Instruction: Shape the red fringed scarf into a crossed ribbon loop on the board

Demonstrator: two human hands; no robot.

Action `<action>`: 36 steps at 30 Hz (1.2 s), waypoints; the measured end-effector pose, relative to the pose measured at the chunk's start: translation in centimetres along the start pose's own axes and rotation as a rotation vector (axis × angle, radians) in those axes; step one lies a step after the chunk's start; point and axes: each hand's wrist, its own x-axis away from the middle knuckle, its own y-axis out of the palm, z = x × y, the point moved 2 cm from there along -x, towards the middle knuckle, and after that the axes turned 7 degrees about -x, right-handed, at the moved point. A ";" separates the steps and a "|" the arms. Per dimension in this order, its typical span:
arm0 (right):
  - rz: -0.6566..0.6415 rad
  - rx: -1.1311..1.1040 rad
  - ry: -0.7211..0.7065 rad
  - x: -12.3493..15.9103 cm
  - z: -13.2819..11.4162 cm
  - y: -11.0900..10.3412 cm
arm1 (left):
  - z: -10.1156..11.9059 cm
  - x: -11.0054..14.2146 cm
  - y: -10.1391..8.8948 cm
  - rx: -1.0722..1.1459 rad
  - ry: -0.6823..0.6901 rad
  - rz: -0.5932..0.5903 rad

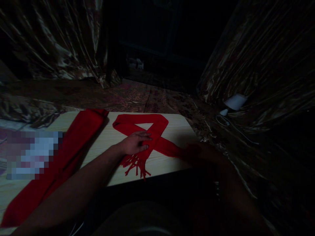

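Observation:
A fringed red scarf [157, 122] lies on the pale wooden table [98, 164], laid in a loop with its two ends crossing. My left hand [136, 143] rests flat over the crossing, fingers stretched out, just above the tasselled end. The other end runs right to my right hand [203, 153], which sits in deep shadow near the table's right edge. Its fingers are hard to make out, but they appear closed on the scarf end. A second red cloth [71, 137], long and folded, lies slantwise on the left side, beyond my left forearm.
A blurred-out item [34, 154] lies at the table's left. Patterned curtains [61, 39] hang behind. To the right, a small white lamp [235, 101] with a white cord stands on patterned fabric. The room is very dark.

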 end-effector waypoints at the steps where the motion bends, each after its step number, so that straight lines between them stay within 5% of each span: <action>1: 0.053 0.046 0.018 0.1 -0.4 -0.5 | 0.0 0.0 0.0 -0.008 -0.006 0.003; 5: 0.569 0.354 0.057 0.8 -2.2 -3.0 | -0.5 -0.1 0.4 -0.044 -0.044 0.047; 7: 0.656 0.482 0.037 1.4 -2.7 -3.4 | -1.0 -0.1 0.6 -0.053 -0.062 0.067; 10: 0.389 0.496 0.040 1.8 -2.1 -2.4 | -1.4 -0.1 0.8 -0.055 -0.075 0.073; 14: 0.060 0.323 0.238 2.6 -0.3 -1.3 | -1.6 -0.1 0.8 -0.043 -0.072 0.080; 17: 0.012 0.288 0.189 3.0 -0.3 -1.2 | -1.7 0.0 0.9 -0.043 -0.072 0.081; 21: 0.135 0.247 -0.027 2.3 -1.7 -0.5 | -1.9 0.0 1.0 -0.066 -0.074 0.080; 26: 0.036 0.226 0.119 1.3 -0.8 -0.1 | -1.9 0.0 1.0 -0.075 -0.086 0.075; 33: 0.729 0.563 0.405 2.6 3.0 -4.6 | -2.2 0.0 1.1 -0.090 -0.076 0.066; 36: 0.734 0.586 0.528 3.6 5.5 -5.5 | -2.3 0.0 1.3 -0.089 -0.072 0.075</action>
